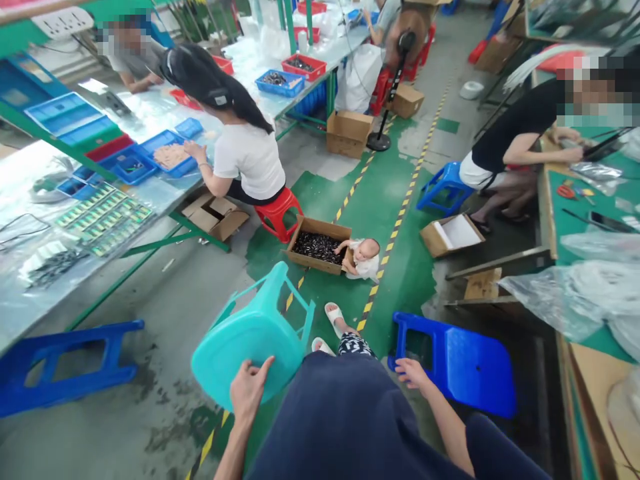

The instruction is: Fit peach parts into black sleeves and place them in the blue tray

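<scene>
My left hand [250,385] is closed on a turquoise plastic stool [235,353]. The stool is tilted, its seat top facing me and its legs pointing away over the floor. My thumb lies across the seat, while some fingertips are hidden. On the other side, my right hand [413,373] hangs open with loosely bent fingers, holding nothing visible. Close by it is a blue plastic stool [477,370]; whether they touch, I cannot tell.
A cardboard box [320,265] of small dark parts sits on the floor ahead, with a small person [367,257] reaching into it. Co-workers sit at benches on both sides. Another blue stool [75,360] is at left. A fan [380,141] stands farther along the aisle.
</scene>
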`<move>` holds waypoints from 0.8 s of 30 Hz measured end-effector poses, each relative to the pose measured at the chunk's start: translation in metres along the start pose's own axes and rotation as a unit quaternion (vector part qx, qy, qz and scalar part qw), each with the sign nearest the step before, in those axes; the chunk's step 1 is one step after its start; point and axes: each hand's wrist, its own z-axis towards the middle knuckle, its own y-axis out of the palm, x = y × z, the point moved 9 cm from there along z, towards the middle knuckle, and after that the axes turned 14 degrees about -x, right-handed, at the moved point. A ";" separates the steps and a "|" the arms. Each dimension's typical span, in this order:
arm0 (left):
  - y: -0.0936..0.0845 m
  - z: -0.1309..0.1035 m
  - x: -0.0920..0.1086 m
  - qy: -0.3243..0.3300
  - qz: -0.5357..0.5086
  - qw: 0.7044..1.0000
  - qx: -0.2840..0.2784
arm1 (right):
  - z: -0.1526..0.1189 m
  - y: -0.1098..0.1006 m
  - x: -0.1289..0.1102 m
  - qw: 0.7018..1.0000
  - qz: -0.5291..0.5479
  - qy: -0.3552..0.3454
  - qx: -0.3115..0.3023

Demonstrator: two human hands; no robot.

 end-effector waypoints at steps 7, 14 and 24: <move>0.063 -0.045 0.088 0.052 0.023 0.994 -0.095 | -0.042 0.026 -0.053 0.977 -0.001 -0.212 -0.003; 0.156 -0.109 0.197 0.147 0.024 0.959 -0.241 | -0.106 0.020 -0.068 0.947 0.081 -0.311 0.012; 0.250 -0.227 0.355 0.289 0.096 0.885 -0.352 | -0.235 -0.141 -0.026 0.924 0.108 -0.272 0.244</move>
